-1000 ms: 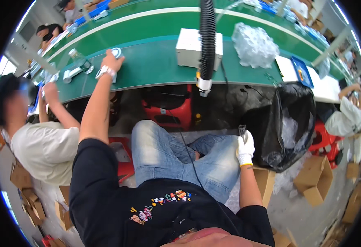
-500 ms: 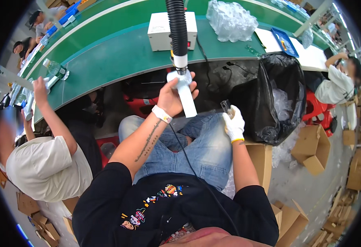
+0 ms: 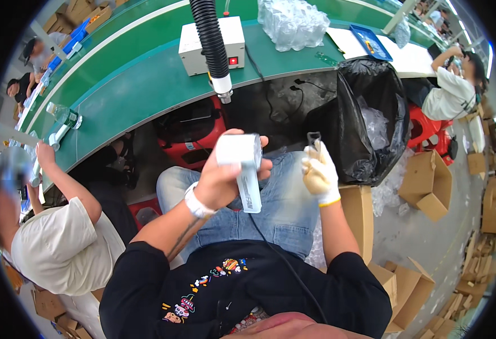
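Observation:
My bare left hand (image 3: 214, 178) is closed around a white handheld fan (image 3: 240, 151), its round head up in the palm and its flat handle pointing down toward my lap. On my right hand (image 3: 321, 174) is a white glove with a yellow cuff. Its fingers pinch a small clear plastic piece (image 3: 314, 137) with a dark outline. Above my left hand, apart from the fan, hangs a black corrugated hose (image 3: 209, 42) with a white and metal nozzle (image 3: 223, 90).
A white box with a red switch (image 3: 211, 46) stands on the green workbench (image 3: 140, 76), near clear plastic packaging (image 3: 292, 24). A black bin bag (image 3: 366, 124) stands to my right beside open cartons (image 3: 427, 183). A co-worker (image 3: 61, 243) sits close on my left.
My left hand has brought the fan down from the hose nozzle toward my lap and turned it. The gloved right hand has stayed nearby with the clear piece. The view has shifted slightly.

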The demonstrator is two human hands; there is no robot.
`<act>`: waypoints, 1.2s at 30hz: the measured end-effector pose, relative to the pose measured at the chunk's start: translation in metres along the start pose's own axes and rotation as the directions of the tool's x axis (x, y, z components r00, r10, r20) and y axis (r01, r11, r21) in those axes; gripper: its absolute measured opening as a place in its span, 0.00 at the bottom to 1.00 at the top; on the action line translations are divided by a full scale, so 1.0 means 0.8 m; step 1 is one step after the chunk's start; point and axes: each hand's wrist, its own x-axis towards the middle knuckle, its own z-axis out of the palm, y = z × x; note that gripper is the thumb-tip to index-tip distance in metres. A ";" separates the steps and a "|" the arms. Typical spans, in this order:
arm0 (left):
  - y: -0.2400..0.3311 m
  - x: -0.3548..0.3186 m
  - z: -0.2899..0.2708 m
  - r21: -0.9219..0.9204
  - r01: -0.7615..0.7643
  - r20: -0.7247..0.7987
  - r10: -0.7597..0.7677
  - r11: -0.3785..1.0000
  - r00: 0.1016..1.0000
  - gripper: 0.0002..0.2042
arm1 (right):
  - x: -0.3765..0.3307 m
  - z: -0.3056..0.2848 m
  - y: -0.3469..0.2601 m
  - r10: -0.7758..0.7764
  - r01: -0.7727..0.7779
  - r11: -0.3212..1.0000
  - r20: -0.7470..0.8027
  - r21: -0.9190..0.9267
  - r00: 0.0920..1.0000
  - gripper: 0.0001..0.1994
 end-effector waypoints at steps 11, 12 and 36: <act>0.018 0.044 0.094 0.448 -0.492 -0.009 0.554 0.747 0.833 0.34 | -0.099 0.162 -0.009 -0.534 0.703 0.469 0.462 -0.536 0.708 0.35; 0.012 0.043 0.098 0.467 -0.511 0.008 0.574 0.722 0.819 0.33 | -0.104 0.170 -0.007 -0.526 0.680 0.509 0.436 -0.528 0.731 0.37; -0.009 -0.003 0.062 0.643 -0.329 -0.052 0.468 0.692 0.882 0.32 | -0.143 0.191 -0.060 0.201 -0.674 0.563 0.711 0.479 0.674 0.35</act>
